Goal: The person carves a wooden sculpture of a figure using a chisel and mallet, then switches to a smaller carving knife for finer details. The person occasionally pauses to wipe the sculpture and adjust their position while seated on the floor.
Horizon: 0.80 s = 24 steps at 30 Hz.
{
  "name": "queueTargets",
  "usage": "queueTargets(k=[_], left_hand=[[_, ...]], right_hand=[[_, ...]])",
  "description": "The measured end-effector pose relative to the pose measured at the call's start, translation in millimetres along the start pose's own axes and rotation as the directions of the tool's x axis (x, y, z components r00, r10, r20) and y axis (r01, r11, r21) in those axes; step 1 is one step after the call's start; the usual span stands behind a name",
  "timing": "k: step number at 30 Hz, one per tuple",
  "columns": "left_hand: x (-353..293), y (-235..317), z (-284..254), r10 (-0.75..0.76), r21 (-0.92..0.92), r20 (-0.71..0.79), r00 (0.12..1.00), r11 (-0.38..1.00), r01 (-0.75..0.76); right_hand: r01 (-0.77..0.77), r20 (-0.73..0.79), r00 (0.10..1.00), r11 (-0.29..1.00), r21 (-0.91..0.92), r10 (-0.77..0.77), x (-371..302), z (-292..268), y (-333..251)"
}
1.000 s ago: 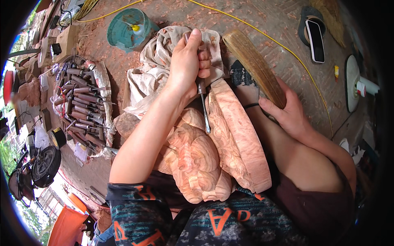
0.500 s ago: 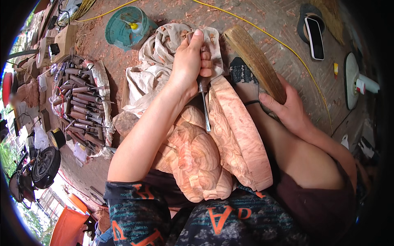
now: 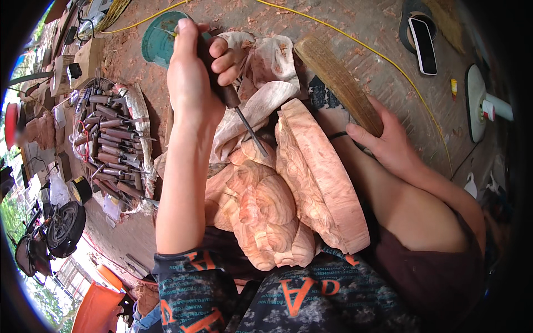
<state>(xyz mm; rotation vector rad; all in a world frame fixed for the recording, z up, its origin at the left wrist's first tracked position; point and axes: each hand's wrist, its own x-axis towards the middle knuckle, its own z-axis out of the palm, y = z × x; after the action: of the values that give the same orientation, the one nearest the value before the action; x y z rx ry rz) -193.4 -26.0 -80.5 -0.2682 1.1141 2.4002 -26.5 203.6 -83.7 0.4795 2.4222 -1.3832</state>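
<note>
Swirled, lobed wood carving (image 3: pixel 261 205) at near centre, a smoother curved slab (image 3: pixel 333 177) along its right.
The left hand (image 3: pixel 194 72) is clamped around the dark handle of a steel-shafted chisel (image 3: pixel 250 125), its tip at the carving's far end; the right hand (image 3: pixel 391 139) grips a thick wooden club (image 3: pixel 341 89). Crumpled cloth (image 3: pixel 272 61) lies beyond; far left, the left hand partly covers a teal bucket (image 3: pixel 152 44); left, a basket (image 3: pixel 139 114) holds wooden-handled tools (image 3: pixel 116 141).

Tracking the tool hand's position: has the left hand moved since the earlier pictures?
Yes: the left hand, holding the chisel, has moved leftward, toward the teal bucket, and now partly covers it in view.
</note>
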Motion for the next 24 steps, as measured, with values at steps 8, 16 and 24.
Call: queueTargets(k=[8, 16, 24], left_hand=[[-79.1, 15.0, 35.2, 0.256, 0.137, 0.512, 0.820, 0.918, -0.372], [-88.2, 26.2, 34.7, 0.087, 0.196, 0.581, 0.809, 0.950, -0.244], [-52.0, 26.2, -3.8, 0.099, -0.194, 0.716, 0.691, 0.979, 0.062]], right_hand=[[0.001, 0.025, 1.000, 1.000, 0.015, -0.002, 1.7, 1.1, 0.6], [0.049, 0.057, 0.997, 0.998, 0.031, -0.050, 1.4, 1.5, -3.6], [0.030, 0.066, 0.997, 0.999, 0.033, -0.032, 1.2, 3.1, 1.2]])
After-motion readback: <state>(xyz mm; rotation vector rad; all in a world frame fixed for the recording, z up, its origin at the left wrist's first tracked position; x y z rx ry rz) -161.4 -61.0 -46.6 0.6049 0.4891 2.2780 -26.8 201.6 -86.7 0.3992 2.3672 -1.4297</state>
